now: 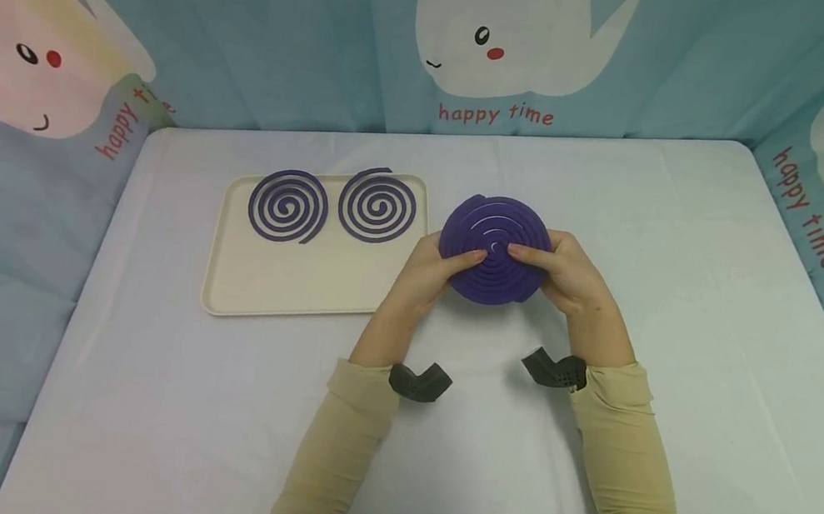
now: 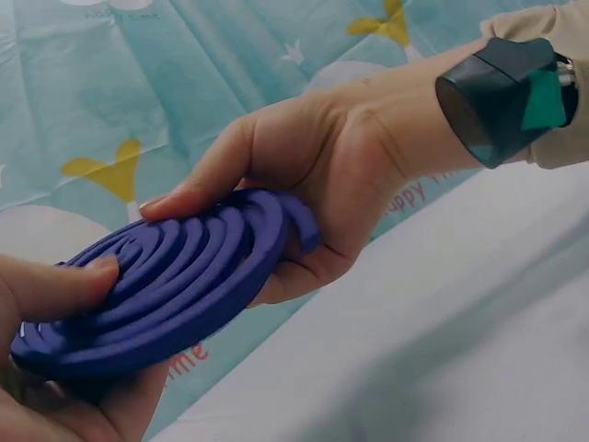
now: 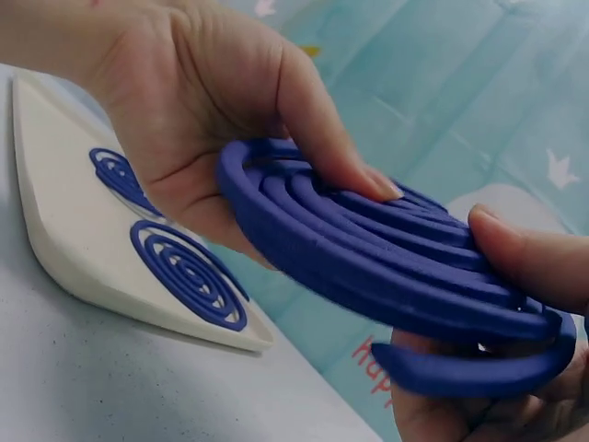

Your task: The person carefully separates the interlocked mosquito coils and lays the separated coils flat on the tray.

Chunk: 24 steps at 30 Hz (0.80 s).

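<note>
Both hands hold a purple-blue mosquito coil disc [image 1: 493, 278] above the white table, right of the tray. Its turns are packed tightly, denser than those of the loose coils. My left hand [image 1: 424, 271] grips its left edge, thumb on top near the centre, fingers underneath and mostly hidden. My right hand [image 1: 577, 279] grips the opposite edge the same way, its thumb tip close to the left one. In the right wrist view one curved strand end [image 3: 460, 370] stands apart below the disc. Two single mosquito coils, a left one [image 1: 287, 206] and a right one [image 1: 377, 207], lie on the tray.
The cream tray [image 1: 288, 290] lies on the white table [image 1: 714, 322], left of the hands. The right coil's outer end reaches over the tray's back rim. A blue curtain [image 1: 314, 37] with whale prints stands behind the table. Each wrist wears a black camera mount.
</note>
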Available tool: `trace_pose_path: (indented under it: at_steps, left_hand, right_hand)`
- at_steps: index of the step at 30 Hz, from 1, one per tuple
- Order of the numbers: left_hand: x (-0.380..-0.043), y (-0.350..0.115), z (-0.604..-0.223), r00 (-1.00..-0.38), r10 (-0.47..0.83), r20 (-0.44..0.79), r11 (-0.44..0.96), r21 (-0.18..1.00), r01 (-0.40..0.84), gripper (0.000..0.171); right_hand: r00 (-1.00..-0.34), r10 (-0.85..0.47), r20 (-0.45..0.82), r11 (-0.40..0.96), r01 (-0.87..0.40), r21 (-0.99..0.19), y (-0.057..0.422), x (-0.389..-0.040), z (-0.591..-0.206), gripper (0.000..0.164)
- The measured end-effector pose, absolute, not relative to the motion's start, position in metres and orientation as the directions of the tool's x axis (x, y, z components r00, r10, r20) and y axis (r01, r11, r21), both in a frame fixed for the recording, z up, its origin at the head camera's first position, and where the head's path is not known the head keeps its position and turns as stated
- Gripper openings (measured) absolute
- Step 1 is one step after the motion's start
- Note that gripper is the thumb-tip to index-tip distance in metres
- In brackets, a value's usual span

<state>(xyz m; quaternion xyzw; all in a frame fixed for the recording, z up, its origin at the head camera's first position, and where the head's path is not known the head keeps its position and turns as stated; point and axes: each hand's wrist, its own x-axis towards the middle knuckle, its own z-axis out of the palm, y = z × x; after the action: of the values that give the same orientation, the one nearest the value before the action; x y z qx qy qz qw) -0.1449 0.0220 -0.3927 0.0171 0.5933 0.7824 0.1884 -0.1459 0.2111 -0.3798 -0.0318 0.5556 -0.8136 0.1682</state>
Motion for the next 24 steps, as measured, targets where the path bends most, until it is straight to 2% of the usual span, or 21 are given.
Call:
trace_pose_path:
  at_steps: [5, 10, 16, 24]
  left_hand:
    - [-0.1446, 0.0250, -0.3931, -0.961, 0.230, -0.152, -0.051, 0.984, -0.168, 0.051]
    - [-0.1442, 0.0281, -0.3932, -0.978, 0.177, -0.107, 0.021, 0.994, -0.105, 0.046]
    - [-0.1432, 0.0279, -0.3903, -0.973, 0.193, -0.129, 0.006, 0.991, -0.131, 0.048]
    - [-0.1427, 0.0246, -0.3879, -0.966, 0.207, -0.155, -0.064, 0.983, -0.171, 0.049]
  right_hand:
    - [-0.941, -0.305, -0.144, -0.303, 0.240, -0.922, 0.2105, -0.1469, -0.3798, 0.033]
    - [-0.942, -0.301, -0.151, -0.270, 0.236, -0.934, 0.2103, -0.1469, -0.3791, 0.032]
    - [-0.948, -0.287, -0.138, -0.256, 0.215, -0.942, 0.2103, -0.1447, -0.3765, 0.030]
    - [-0.969, -0.228, -0.096, -0.167, 0.136, -0.977, 0.2044, -0.1446, -0.3772, 0.030]
